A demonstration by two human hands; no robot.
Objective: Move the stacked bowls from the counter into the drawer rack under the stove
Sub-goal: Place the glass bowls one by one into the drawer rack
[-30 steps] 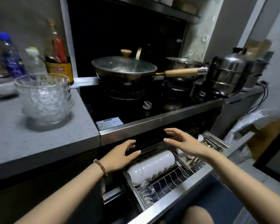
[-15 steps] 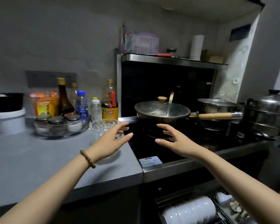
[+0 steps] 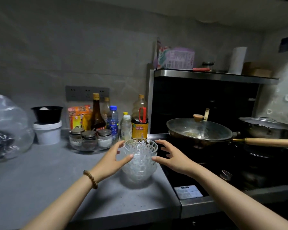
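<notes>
Grey table, dim kitchen: stack of clear cut-glass bowls sits beside the black stove. Left hand and right hand flank it, fingers spread, no grip yet. Lift and drawer transfer all remain.

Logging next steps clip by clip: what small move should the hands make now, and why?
Probably close both hands onto the stack of clear cut-glass bowls and lift. The left hand and right hand flank it, fingers spread, thumbs near its sides; it rests on the grey counter.
</notes>
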